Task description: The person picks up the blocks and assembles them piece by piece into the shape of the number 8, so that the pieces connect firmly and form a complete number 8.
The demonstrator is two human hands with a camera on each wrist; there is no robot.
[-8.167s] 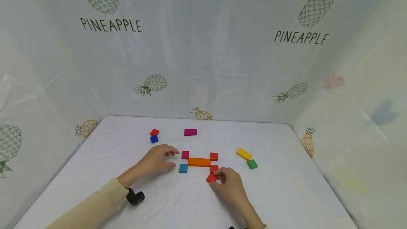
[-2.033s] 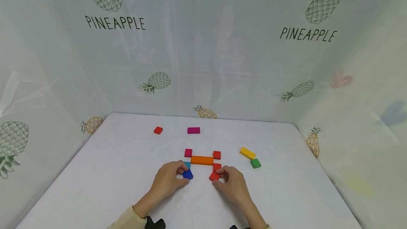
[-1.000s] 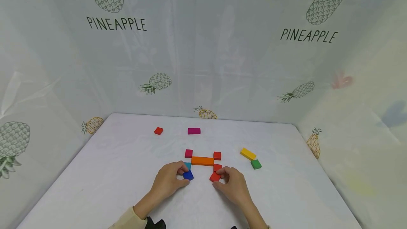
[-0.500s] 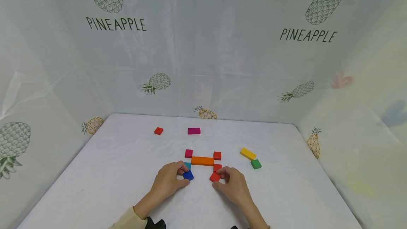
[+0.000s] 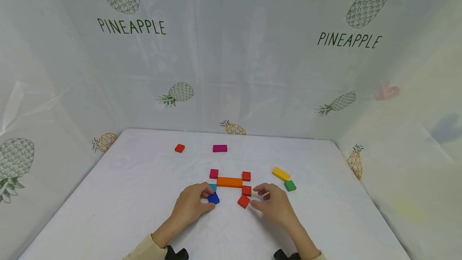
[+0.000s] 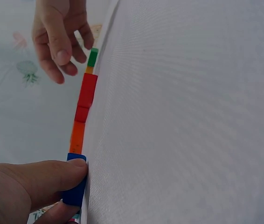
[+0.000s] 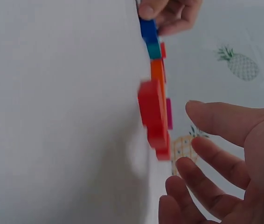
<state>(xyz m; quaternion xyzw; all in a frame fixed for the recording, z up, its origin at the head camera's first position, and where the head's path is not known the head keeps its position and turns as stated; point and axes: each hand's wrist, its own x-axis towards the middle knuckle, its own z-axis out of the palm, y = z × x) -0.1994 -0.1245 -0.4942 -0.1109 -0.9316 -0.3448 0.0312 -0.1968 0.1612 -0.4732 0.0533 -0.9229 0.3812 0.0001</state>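
My left hand (image 5: pixel 191 204) pinches a dark blue block (image 5: pixel 213 198) between thumb and fingers; the left wrist view shows the thumb on its face. Just behind that block lies a light blue block (image 5: pixel 213 187), partly covered by the fingers. My right hand (image 5: pixel 276 206) is apart from the blocks, fingers spread and holding nothing. Left of it a tilted red block (image 5: pixel 244 201) lies against the corner of another red block (image 5: pixel 247 190). An orange bar (image 5: pixel 229 182) spans the middle, with a crimson block (image 5: pixel 214 173) and a third red block (image 5: pixel 246 176) at its far corners.
On the white table (image 5: pixel 144 171), a red block (image 5: pixel 179 148) and a magenta bar (image 5: pixel 220 148) lie at the back. A yellow bar (image 5: pixel 281 173) and a green block (image 5: pixel 290 185) lie to the right. A pineapple-print sheet (image 5: pixel 231 71) hangs behind.
Earlier the left hand brought the dark blue block from the back left to beside the light blue one. In the last half second the right hand let go of the tilted red block and moved right.
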